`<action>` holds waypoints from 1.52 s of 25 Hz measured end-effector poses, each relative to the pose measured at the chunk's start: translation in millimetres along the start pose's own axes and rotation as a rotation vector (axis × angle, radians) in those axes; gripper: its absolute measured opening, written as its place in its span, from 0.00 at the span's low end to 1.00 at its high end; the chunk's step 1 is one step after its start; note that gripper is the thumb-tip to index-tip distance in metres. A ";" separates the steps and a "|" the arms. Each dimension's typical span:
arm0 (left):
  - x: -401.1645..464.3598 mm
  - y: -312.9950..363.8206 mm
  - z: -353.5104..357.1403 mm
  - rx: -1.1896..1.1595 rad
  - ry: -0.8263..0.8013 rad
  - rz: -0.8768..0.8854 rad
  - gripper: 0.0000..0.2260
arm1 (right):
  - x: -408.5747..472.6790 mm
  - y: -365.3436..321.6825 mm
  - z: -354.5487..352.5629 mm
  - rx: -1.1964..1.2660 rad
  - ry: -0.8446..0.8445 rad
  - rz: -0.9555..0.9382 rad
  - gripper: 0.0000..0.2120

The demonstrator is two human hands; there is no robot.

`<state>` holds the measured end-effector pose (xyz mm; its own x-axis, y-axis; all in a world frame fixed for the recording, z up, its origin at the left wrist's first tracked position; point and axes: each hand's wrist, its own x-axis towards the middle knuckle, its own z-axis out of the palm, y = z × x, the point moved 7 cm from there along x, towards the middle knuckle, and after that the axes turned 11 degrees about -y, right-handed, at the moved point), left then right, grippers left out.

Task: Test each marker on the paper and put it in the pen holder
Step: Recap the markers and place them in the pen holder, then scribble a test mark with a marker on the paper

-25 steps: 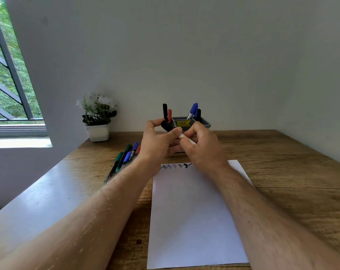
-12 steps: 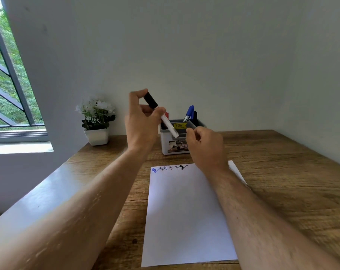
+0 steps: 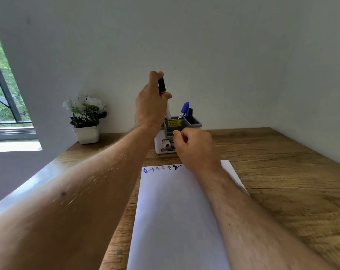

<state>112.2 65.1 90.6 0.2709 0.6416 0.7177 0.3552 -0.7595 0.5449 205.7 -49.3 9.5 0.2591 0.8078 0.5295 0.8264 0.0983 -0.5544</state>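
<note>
Wood-grain desk [image 3: 282, 184] carries paper [image 3: 177, 221]; pale walls [image 3: 223, 55] meet behind.

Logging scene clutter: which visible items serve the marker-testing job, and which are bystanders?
Job: black-capped marker held by left hand; pen holder; scribbled paper; blue marker already stowed.
Bystanders: potted white flowers; window.

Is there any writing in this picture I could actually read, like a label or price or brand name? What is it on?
"45 00": the yellow sticker on the grey rim of the pen holder; the small print around it is too blurred to read.
Picture label on the holder's white front: nothing readable.
Blue marker barrel print: too small to read.
Marks on the paper: scribbles, not words.
</note>
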 end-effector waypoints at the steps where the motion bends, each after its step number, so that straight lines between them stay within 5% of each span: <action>1: 0.5 -3.4 7.1 0.034 -0.044 -0.010 0.19 | 0.9 -0.1 0.9 -0.001 -0.004 -0.002 0.16; 10: 5.6 -23.4 30.6 0.217 -0.299 -0.155 0.18 | 8.0 6.6 11.8 -0.010 -0.038 -0.011 0.15; 19: -0.3 -22.1 12.5 0.244 -0.230 -0.188 0.20 | 6.1 6.4 7.1 -0.035 -0.043 0.016 0.15; 24: -8.3 -25.9 -18.3 0.071 -0.104 -0.282 0.04 | 2.3 1.5 0.8 -0.038 -0.061 0.040 0.18; 33: -65.5 -78.8 -48.9 0.590 -0.432 -0.590 0.16 | -5.3 -6.7 -4.4 -0.041 -0.064 0.045 0.22; 38: -79.8 -83.9 -51.0 0.696 -0.493 -0.614 0.13 | -5.8 -8.5 -4.0 -0.055 -0.075 0.025 0.20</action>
<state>15.2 72.1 9.7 0.1490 0.9869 0.0611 0.9484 -0.1601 0.2735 199.2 -57.2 13.8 0.2433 0.8509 0.4657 0.8469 0.0477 -0.5296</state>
